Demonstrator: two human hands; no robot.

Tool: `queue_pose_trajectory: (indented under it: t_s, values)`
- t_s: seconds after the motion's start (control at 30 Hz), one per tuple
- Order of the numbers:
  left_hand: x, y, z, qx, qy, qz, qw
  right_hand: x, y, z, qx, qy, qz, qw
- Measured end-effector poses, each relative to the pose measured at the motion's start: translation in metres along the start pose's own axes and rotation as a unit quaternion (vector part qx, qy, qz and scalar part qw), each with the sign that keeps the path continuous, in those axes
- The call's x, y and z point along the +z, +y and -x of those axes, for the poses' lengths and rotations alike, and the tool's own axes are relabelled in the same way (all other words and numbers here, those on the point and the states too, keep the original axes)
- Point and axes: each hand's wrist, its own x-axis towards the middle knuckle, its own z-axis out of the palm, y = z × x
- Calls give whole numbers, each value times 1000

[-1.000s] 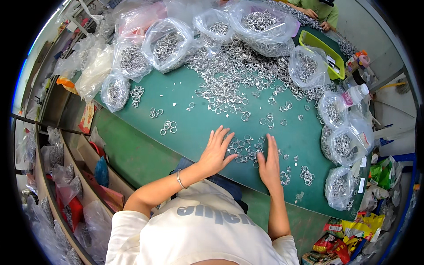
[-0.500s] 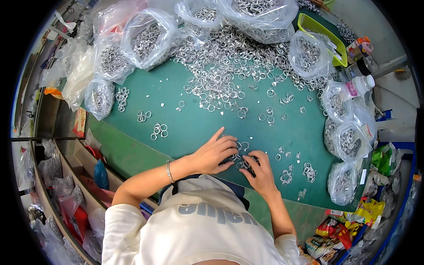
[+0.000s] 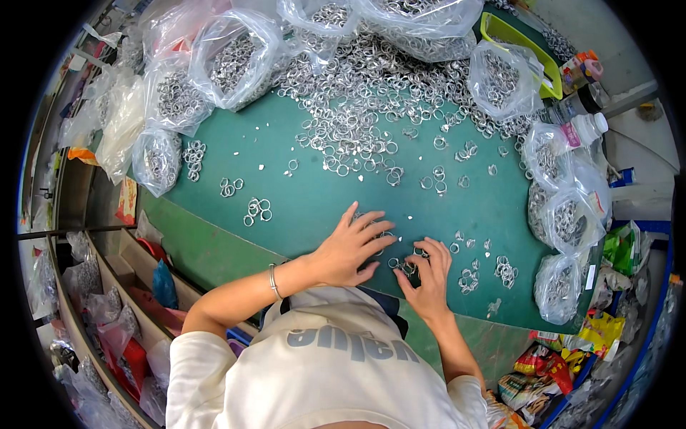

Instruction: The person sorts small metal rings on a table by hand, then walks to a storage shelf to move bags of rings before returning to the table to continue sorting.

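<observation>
Silver-coloured metal rings cover much of a green tabletop (image 3: 286, 200). My left hand (image 3: 350, 247) rests low over the table, palm down with fingers spread; a few rings (image 3: 363, 219) show by its fingertips, and others may be hidden beneath. Just to its right, my right hand (image 3: 427, 279) curls its thumb and fingers around a small cluster of rings (image 3: 406, 267) on the surface. Small groups of rings (image 3: 258, 210) lie left of my hands, with more groups (image 3: 469, 277) to the right. Beyond them spreads a large loose heap of rings (image 3: 350, 129).
Clear plastic bags of rings (image 3: 239, 61) line the far edge, and more bags (image 3: 559, 289) stand along the right. A yellow-green tray (image 3: 525, 46) and a capped bottle (image 3: 587, 130) sit at the far right. Compartmented shelving (image 3: 107, 286) holds bagged items at left.
My right hand has shifted to the right with rings between its fingers, widening the gap from my left hand. The left hand's fingers have spread a little more.
</observation>
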Motion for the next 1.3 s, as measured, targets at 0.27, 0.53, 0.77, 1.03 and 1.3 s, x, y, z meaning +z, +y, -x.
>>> queue_pose_trajectory:
  t_s: [0.27,0.53,0.77,1.03,1.3]
  values:
    - [19,-13,17,10,24,-14,1000,2,-9,21,48,-33,14,998]
    - [-2,8,21,-42,159,56,985,7,-24,18,70,-61,-1,996]
    - [2,24,97,-296,-126,576,751,23,-36,12,13,-137,-18,990]
    - [51,-9,97,-334,-130,894,270,35,-26,-23,-53,-125,-133,982]
    - [55,-13,92,-295,-149,911,245,47,-29,-67,-132,-197,-89,967]
